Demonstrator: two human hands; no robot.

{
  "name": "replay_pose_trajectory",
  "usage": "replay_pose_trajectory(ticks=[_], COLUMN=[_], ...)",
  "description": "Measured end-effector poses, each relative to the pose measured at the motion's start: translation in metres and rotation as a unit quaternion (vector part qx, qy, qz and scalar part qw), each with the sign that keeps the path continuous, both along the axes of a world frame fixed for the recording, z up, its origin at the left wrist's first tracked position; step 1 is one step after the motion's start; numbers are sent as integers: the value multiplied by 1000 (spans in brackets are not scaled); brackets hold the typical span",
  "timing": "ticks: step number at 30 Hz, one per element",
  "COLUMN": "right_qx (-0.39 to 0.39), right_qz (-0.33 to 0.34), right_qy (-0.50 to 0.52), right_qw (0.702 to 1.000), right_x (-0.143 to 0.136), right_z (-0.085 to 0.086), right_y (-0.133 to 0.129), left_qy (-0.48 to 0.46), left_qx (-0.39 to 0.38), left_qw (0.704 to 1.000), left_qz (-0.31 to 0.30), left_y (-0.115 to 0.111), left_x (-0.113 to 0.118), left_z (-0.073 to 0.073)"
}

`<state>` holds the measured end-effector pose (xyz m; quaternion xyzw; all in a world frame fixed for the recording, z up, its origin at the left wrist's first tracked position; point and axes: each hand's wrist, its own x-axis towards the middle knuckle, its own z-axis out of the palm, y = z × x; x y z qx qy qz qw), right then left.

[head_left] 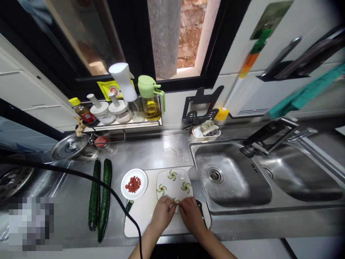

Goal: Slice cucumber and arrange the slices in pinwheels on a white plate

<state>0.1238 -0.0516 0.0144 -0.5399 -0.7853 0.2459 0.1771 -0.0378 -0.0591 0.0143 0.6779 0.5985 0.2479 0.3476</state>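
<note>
My left hand (164, 213) and my right hand (192, 216) meet at the near edge of a white square plate (172, 187). Fingertips of both are pinched together over a swirl of thin cucumber slices (176, 201), and whatever they grip is too small to make out. Three more cucumber swirls lie on this plate, such as the far one (171, 175). The plate rests on a white cutting board (142, 219). On the left, a round white plate (146, 176) holds small red pieces (133, 184), beside a cucumber stub (129, 205). A knife (199, 207) lies by my right hand, partly hidden.
Two whole cucumbers (104, 198) lie on the steel counter (72, 194) at left. A black cable (107, 187) crosses the view. The double sink (231, 176) is at right. A rack carries a green-lidded oil bottle (151, 102) and seasoning jars (102, 112). A lidded pot (72, 147) stands behind.
</note>
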Motion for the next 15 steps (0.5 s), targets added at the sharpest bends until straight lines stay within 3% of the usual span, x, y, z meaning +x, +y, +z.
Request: replay_pose_trajectory(ticks=[7,15], right_qx=[7,-11], right_qz=[-5,-28], right_qy=[0,8], right_qw=[1000,1000], right_x=[5,14], right_z=[3,7], right_y=[3,8], left_qy=[-13,-10], left_qx=[18,31], left_qw=[1000,998], left_qz=[9,46], left_y=[-3,-5], left_x=[-1,-11], left_z=[-1,8])
